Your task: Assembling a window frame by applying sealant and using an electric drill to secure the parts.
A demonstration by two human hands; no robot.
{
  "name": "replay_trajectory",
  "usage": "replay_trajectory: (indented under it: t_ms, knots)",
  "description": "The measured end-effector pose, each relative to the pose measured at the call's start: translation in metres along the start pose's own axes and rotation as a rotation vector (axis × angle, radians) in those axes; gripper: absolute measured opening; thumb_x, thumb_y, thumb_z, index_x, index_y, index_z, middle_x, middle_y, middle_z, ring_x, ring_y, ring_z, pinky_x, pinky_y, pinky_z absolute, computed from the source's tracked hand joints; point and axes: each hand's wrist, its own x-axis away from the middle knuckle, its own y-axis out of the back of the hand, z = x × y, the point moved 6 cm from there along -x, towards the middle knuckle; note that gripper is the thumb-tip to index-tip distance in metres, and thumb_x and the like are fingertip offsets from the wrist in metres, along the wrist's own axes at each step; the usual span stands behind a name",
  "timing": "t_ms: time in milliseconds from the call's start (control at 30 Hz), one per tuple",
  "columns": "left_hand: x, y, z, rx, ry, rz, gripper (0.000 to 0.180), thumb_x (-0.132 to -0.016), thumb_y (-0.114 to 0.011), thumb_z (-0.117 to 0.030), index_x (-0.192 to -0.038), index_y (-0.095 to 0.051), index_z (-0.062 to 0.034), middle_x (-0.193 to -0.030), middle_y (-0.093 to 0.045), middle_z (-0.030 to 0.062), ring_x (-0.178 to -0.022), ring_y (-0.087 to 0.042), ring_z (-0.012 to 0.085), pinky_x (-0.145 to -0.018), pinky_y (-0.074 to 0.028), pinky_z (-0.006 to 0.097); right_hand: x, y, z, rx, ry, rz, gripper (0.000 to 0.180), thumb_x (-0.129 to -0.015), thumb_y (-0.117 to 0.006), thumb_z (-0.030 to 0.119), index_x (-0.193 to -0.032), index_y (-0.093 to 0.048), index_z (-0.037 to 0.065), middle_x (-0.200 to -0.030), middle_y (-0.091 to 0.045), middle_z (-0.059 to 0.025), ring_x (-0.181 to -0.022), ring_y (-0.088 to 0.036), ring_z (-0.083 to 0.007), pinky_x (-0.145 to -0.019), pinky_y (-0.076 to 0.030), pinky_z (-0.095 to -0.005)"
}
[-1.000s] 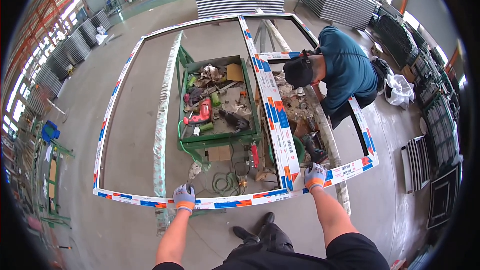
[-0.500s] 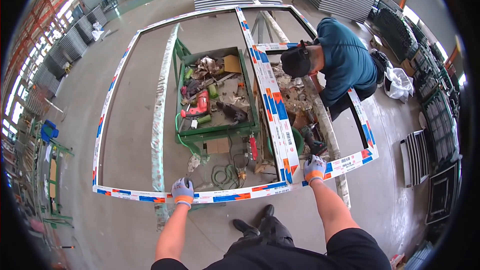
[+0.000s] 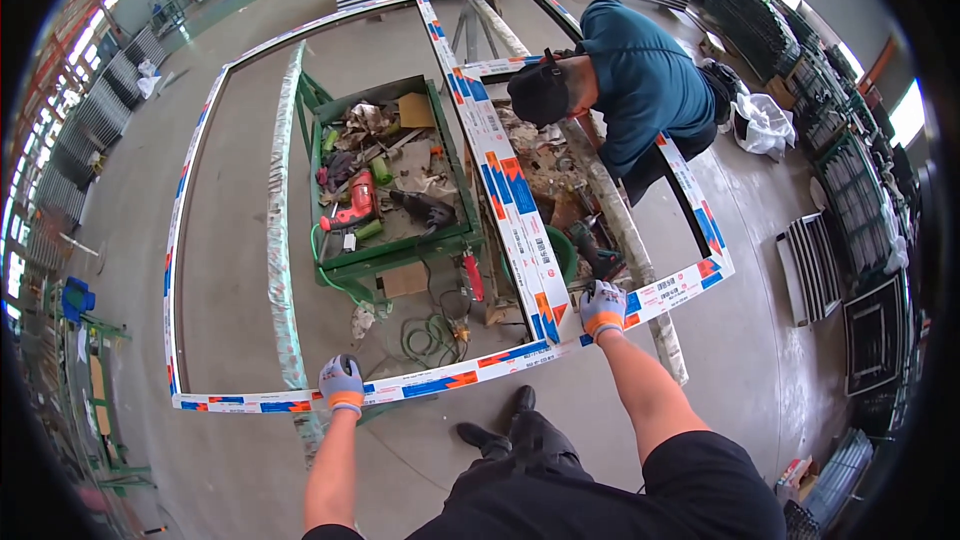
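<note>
The left grip (image 3: 341,380) and right grip (image 3: 603,308) are curled snugly over the near edge of the taped frame (image 3: 450,380) — it lies across two support rails (image 3: 279,240). An uneven push could skew it, scraping the rails or bumping the co-worker (image 3: 645,85) bent over its right side.

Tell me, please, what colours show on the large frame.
The large frame is white with blue and orange patches, seen best in the head view.

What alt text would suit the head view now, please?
A person's gloved left hand and right hand grip the near edge of a large frame. Another person leans over its right part; a green bin holding a red power tool stands below.
</note>
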Motion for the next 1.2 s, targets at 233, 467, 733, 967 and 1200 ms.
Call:
replay_trajectory:
  t_ms: [233, 467, 733, 967, 1200]
  knots:
    - [-0.001, 0.005, -0.008, -0.001, 0.008, 0.017, 0.019, -0.083, -0.061, -0.025, -0.091, -0.068, -0.0091, -0.097, -0.068, 0.0111, -0.093, -0.063, 0.0307, -0.086, -0.048, 0.041, 0.000, -0.006, -0.006, 0.011, 0.013, -0.003, 0.031, -0.087, -0.052, 0.033, -0.098, -0.062, 0.006, -0.101, -0.064, -0.0137, -0.102, -0.058, -0.0293, -0.092, -0.039, -0.0416]
    - [-0.002, 0.009, -0.011, 0.009, 0.002, 0.011, 0.018, -0.083, -0.061, -0.024, -0.090, -0.068, -0.0090, -0.094, -0.068, 0.0117, -0.091, -0.063, 0.0312, -0.084, -0.049, 0.040, -0.001, -0.006, -0.005, 0.015, -0.006, 0.040, 0.030, -0.087, -0.052, 0.031, -0.101, -0.062, 0.006, -0.104, -0.064, -0.0135, -0.105, -0.057, -0.0294, -0.095, -0.039, -0.0407]
    - [-0.007, 0.005, -0.015, 0.014, 0.028, 0.054, 0.019, -0.084, -0.061, -0.025, -0.090, -0.068, -0.0088, -0.096, -0.068, 0.0119, -0.092, -0.063, 0.0312, -0.085, -0.048, 0.041, -0.003, -0.005, -0.008, 0.027, 0.005, -0.004, 0.031, -0.086, -0.053, 0.033, -0.098, -0.063, 0.006, -0.101, -0.065, -0.0129, -0.102, -0.058, -0.0283, -0.092, -0.039, -0.0413]
    - [-0.004, -0.001, -0.005, 0.017, 0.063, 0.123, 0.026, -0.084, -0.062, -0.029, -0.094, -0.067, -0.0063, -0.100, -0.067, 0.0128, -0.096, -0.062, 0.0310, -0.091, -0.047, 0.042, 0.004, -0.007, -0.010, 0.017, 0.010, -0.022, 0.031, -0.085, -0.054, 0.034, -0.098, -0.063, 0.007, -0.101, -0.065, -0.0121, -0.102, -0.058, -0.0281, -0.093, -0.039, -0.0411]
    - [-0.002, -0.008, 0.006, 0.004, 0.047, 0.097, 0.028, -0.083, -0.062, -0.032, -0.097, -0.067, -0.0081, -0.099, -0.067, 0.0131, -0.096, -0.062, 0.0313, -0.090, -0.047, 0.041, -0.001, -0.003, -0.002, 0.012, 0.015, -0.010, 0.032, -0.085, -0.053, 0.033, -0.098, -0.062, 0.006, -0.102, -0.064, -0.0124, -0.102, -0.058, -0.0284, -0.093, -0.039, -0.0413]
